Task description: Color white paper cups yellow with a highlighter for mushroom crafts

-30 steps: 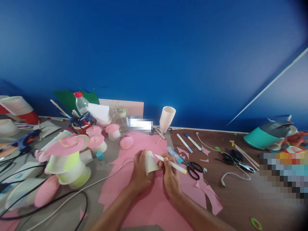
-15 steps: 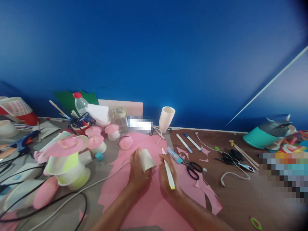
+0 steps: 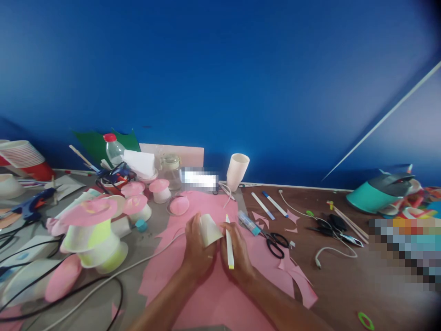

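My left hand (image 3: 197, 250) is closed around a small white paper cup (image 3: 211, 231), tilted above a large pink paper sheet (image 3: 210, 294). Between the fingers of my right hand (image 3: 240, 252) is a white marker (image 3: 229, 243) with a yellow tip and yellow end. The marker's tip points away from me, just right of the cup; I cannot tell whether it touches. Both hands are close together over the pink sheet. A light blue glue tube (image 3: 249, 223) and black-handled scissors (image 3: 276, 243) lie right of my right hand.
Cups with pink paper tops (image 3: 94, 211) crowd the left side, among cables and a blue glue gun (image 3: 32, 207). A tall white cup (image 3: 237, 171) stands by the wall. Two blue-and-white markers (image 3: 263, 206) and pink scraps (image 3: 301, 280) lie right; a teal container (image 3: 368, 195) sits far right.
My right hand has moved left with the marker, closer to the cup, and the marker now stands more upright in view. The cup has turned slightly in my left hand.
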{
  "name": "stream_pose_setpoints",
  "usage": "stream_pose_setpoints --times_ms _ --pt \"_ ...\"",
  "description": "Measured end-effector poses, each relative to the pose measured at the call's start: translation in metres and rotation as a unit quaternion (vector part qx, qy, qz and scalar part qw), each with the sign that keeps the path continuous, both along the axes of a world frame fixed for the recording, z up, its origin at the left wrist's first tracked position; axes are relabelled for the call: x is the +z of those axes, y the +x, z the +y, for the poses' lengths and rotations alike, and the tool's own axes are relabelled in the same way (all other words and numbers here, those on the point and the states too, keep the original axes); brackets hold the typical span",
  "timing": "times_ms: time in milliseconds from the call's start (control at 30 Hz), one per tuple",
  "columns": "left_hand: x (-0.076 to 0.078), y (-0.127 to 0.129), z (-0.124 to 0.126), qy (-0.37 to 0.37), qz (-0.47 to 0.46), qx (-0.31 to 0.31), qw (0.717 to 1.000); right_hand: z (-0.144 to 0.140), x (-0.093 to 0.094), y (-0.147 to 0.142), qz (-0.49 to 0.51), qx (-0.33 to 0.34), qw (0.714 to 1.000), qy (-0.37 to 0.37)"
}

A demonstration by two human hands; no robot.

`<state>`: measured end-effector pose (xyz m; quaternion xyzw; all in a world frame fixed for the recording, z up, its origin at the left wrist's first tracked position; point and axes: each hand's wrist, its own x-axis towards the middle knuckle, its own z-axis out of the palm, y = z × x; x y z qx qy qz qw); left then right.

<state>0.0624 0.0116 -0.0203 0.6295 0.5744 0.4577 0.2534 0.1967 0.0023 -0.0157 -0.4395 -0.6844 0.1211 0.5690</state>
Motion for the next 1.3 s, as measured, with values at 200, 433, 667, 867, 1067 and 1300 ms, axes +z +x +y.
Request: stream_pose_setpoints --times_ms 200,433,667,867,1067,1300 --pt "0.002 0.001 0.002 -0.026 -0.013 -0.014 0.999 0.008 -0.017 0.004 0.047 -0.015 0.997 -0.056" --pt "0.001 0.001 0.001 -0.043 0.0 -0.006 0.999 0.007 0.0 0.004 0.162 -0.033 0.983 -0.081" --pt "-0.012 0.001 0.003 0.015 0.034 -0.019 0.999 -0.004 0.002 0.0 0.231 0.042 0.964 -0.128" --pt "-0.014 0.002 0.005 0.031 0.055 -0.035 0.997 -0.006 -0.008 -0.001 0.235 0.044 0.962 -0.128" --pt "-0.016 0.001 0.003 0.042 0.079 -0.036 0.995 -0.006 0.003 -0.008 0.295 0.044 0.94 -0.168" --pt "-0.016 -0.001 0.002 0.043 0.09 -0.052 0.994 -0.004 0.013 -0.012 0.325 0.034 0.93 -0.169"
